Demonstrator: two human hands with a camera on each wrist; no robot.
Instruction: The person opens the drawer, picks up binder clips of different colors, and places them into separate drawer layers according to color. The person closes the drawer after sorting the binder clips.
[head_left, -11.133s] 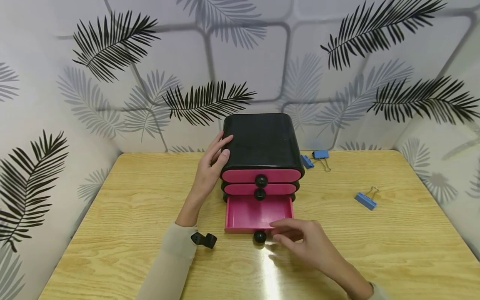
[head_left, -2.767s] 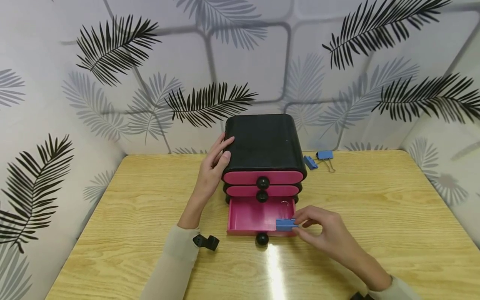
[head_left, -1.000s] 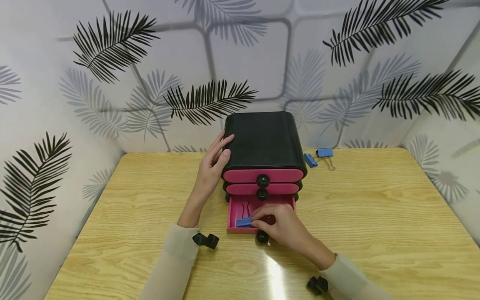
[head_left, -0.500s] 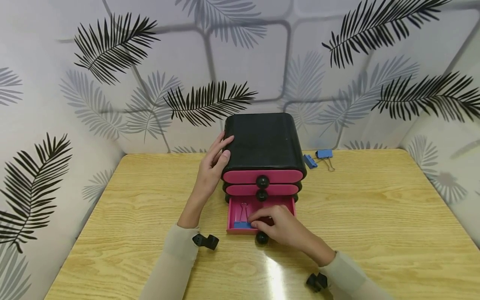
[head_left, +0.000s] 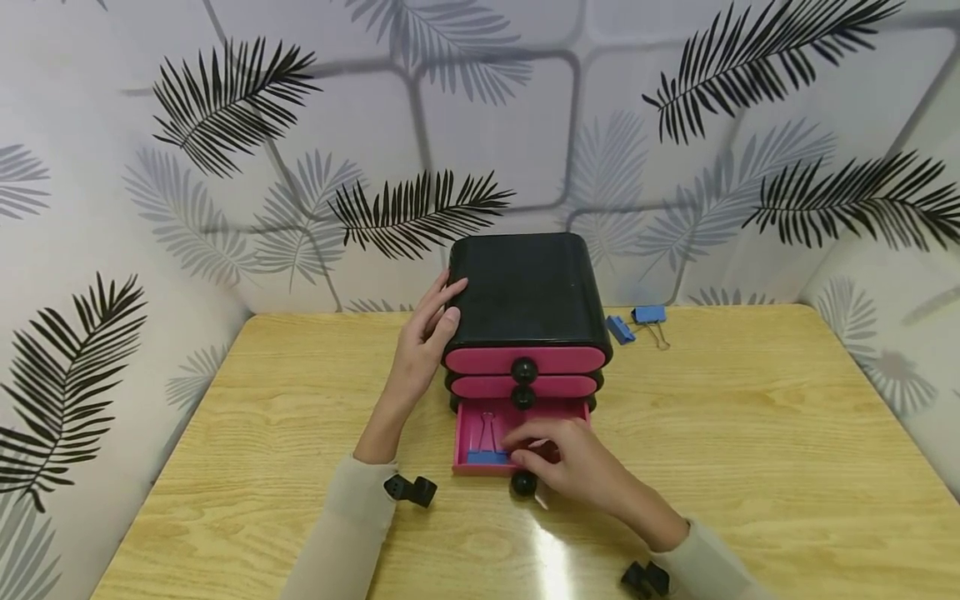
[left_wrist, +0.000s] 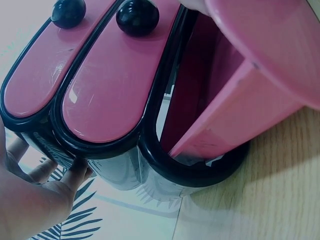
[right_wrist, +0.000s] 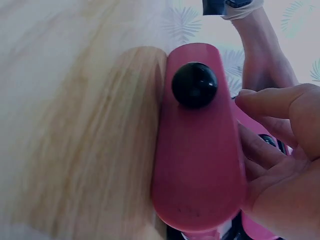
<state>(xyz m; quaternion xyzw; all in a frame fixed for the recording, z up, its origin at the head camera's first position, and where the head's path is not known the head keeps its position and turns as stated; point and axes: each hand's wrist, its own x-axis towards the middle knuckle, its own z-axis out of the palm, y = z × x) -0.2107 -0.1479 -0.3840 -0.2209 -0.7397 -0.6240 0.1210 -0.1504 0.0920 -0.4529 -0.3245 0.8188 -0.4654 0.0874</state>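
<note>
A small black cabinet (head_left: pixel 528 287) with pink drawers stands against the back wall. Its bottom drawer (head_left: pixel 467 470) is pulled out, while the two drawers above are closed. In the drawer's left part lies a blue binder clip (head_left: pixel 487 457), its wire handles pointing back. My left hand (head_left: pixel 418 346) rests along the cabinet's left side, fingers extended; the left wrist view shows those fingers (left_wrist: pixel 47 170) against the black casing. Over the open drawer is my right hand (head_left: pixel 570 458), just right of the clip, thumb and fingers apart. In the right wrist view the drawer front (right_wrist: pixel 197 160) hides the clip.
Two more blue binder clips, one standing nearer the wall (head_left: pixel 648 315) and one beside the cabinet (head_left: pixel 620 329), lie at the back right of the wooden table (head_left: pixel 750 450). A round black knob (head_left: pixel 523 483) sticks out from the drawer front.
A blue clip from the table's right side was brought into the drawer and shifted to its left part. My right hand has just let go and drawn slightly right. The left hand stayed put.
</note>
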